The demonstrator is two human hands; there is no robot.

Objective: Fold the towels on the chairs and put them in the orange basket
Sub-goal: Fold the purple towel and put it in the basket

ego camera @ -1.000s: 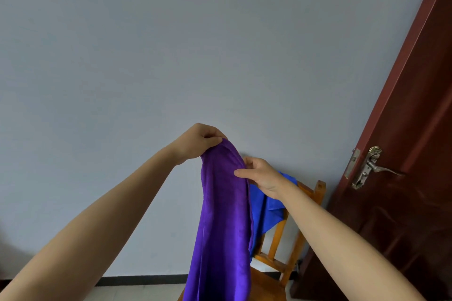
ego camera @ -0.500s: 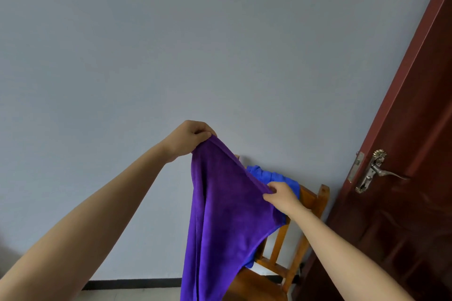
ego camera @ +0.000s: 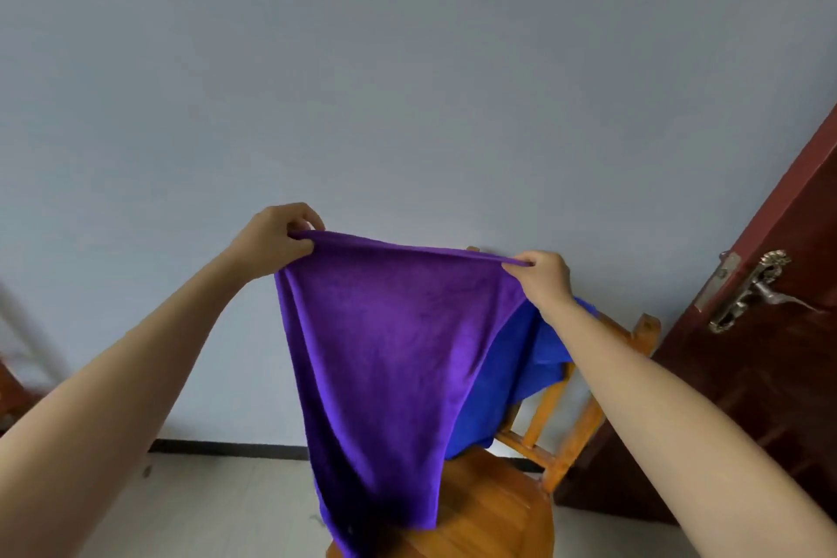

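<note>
A purple towel hangs spread out in the air in front of me. My left hand pinches its upper left corner and my right hand pinches its upper right corner, so the top edge is stretched almost straight between them. Behind it a blue towel is draped over the back of a wooden chair, partly hidden by the purple one. The purple towel's lower end hangs in front of the chair seat. No orange basket is in view.
A plain pale wall fills the background, with a dark skirting board above a light floor. A dark red door with a metal handle stands close to the right of the chair.
My right hand slid along the purple towel's edge and rose to the right corner. The bunched towel opened out flat between both hands. The view tilted down and shows more of the chair seat.
</note>
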